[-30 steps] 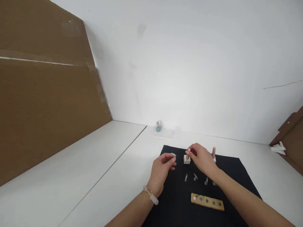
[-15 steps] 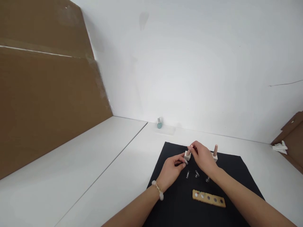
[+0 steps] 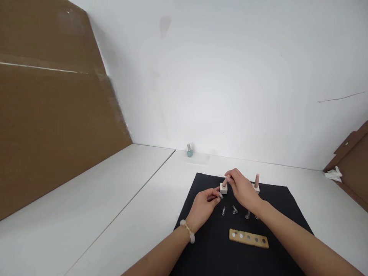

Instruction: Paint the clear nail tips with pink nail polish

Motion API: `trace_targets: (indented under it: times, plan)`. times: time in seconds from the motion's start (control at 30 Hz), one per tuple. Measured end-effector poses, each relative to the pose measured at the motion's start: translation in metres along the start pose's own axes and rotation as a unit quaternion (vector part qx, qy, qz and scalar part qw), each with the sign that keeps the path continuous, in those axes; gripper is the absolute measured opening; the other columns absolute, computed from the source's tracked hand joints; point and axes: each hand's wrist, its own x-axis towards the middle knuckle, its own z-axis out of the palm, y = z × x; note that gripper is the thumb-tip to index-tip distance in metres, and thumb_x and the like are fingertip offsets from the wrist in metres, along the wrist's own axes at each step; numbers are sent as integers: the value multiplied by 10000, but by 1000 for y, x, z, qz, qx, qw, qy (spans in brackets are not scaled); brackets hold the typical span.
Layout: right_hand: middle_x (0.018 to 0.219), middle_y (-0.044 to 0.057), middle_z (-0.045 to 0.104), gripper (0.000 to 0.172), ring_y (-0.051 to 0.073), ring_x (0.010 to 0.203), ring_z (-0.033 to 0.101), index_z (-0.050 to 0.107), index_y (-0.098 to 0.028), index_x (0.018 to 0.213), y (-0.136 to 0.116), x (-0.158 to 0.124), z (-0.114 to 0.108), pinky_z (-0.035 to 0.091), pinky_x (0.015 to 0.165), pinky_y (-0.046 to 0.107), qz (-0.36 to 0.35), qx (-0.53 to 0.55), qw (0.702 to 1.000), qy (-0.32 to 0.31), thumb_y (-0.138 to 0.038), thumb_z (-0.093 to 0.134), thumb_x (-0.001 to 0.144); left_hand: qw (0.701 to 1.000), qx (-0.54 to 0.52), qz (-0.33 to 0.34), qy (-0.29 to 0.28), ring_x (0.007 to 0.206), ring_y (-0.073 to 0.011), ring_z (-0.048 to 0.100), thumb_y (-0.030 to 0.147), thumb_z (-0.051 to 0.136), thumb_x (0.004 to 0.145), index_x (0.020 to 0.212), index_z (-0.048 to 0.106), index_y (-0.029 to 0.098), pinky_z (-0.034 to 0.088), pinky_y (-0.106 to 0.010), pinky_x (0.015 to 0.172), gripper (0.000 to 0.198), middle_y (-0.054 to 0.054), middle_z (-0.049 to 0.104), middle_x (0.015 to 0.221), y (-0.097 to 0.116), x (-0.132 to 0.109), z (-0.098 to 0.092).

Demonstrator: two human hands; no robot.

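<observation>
My right hand (image 3: pixel 242 190) pinches the pinkish cap (image 3: pixel 225 182) of a small square cream nail polish bottle (image 3: pixel 223 190). The cap leans to the right above the bottle; I cannot tell whether it is fully free of the neck. Between the thumb and fingers of my left hand (image 3: pixel 202 208) is a small shiny clear piece, like a nail tip (image 3: pixel 220 195). A left fingertip is close beside the bottle. Behind my right hand stands a second nail polish bottle (image 3: pixel 257 181), its base partly hidden.
On the black mat (image 3: pixel 212 241) lie several small clear pieces (image 3: pixel 235 209) and a tan strip (image 3: pixel 248 238) with a row of round dots. A teal bottle (image 3: pixel 189 152) stands by the wall near a pale translucent slab (image 3: pixel 198 158). White tissue (image 3: pixel 334 174) lies far right.
The view has shifted slightly, so everything sits a little further left. The cap tilts more to the right over its bottle, and the bottle shows more clearly between my hands.
</observation>
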Motion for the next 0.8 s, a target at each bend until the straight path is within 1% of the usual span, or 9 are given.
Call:
trace_targets:
  times: [0.17,0.27,0.33,0.43,0.5,0.6,0.7,0.73,0.8]
  plan:
    - [1124,60,727,196,195,957,718,689,-162,1144,-1,2,-1,587,892,423,17,-10,1000,-1,-312,620,1038,1000,13,1,-4,1132,-340,752,151,779,714,641,706,211,532,-456,1034,119,-123,822,1186,-1,1,-1]
    - [1139,63,724,194,201,981,715,696,-163,1136,-1,2,-2,588,893,423,18,-13,1000,-11,-313,636,1029,999,29,0,-20,1096,-287,755,155,797,801,690,704,185,527,-475,1042,148,-91,829,1130,-1,2,-1]
    - [1141,64,723,201,202,979,715,693,-163,1143,-2,1,-2,588,892,424,18,-10,1000,-11,-317,637,1028,998,45,-1,-33,1101,-256,737,187,782,882,777,715,159,521,-498,1046,127,-66,811,1104,-1,4,-1]
    - [1126,61,725,203,196,962,713,694,-165,1131,-3,-1,-3,584,886,416,23,3,1000,5,-329,626,1033,996,68,-6,-51,1101,-248,717,260,726,963,971,733,151,548,-500,1007,110,-64,770,1149,0,6,0]
    - [1110,58,725,204,192,947,707,697,-165,1106,-3,-1,-5,573,888,414,27,16,999,23,-339,617,1036,995,80,-12,-58,1079,-250,718,287,704,981,1073,722,157,572,-487,967,160,-72,749,1183,1,8,1]
    - [1082,43,736,187,188,901,697,703,-183,1033,-2,-1,-10,531,917,436,31,44,997,53,-319,576,1042,994,91,-21,-53,1051,-248,719,299,694,988,1138,703,162,589,-475,929,204,-76,734,1195,3,11,5]
    - [1043,38,761,186,189,844,679,689,-229,982,0,-4,-24,503,912,417,22,94,992,81,-308,527,1026,995,90,-23,-35,1019,-234,722,298,683,995,1131,701,162,597,-457,902,194,-71,735,1180,7,12,8]
    - [1032,48,769,187,195,837,671,678,-237,988,2,-6,-30,508,884,397,20,114,989,93,-329,518,1021,996,88,-22,-24,1001,-228,725,286,695,985,1077,712,159,594,-450,901,158,-66,744,1157,8,12,8]
    - [1007,78,780,217,211,821,654,651,-233,1017,5,-14,-43,519,799,364,28,157,979,126,-399,510,1020,997,79,-18,8,962,-229,729,246,775,901,872,726,167,575,-428,919,97,-51,772,1051,14,11,6]
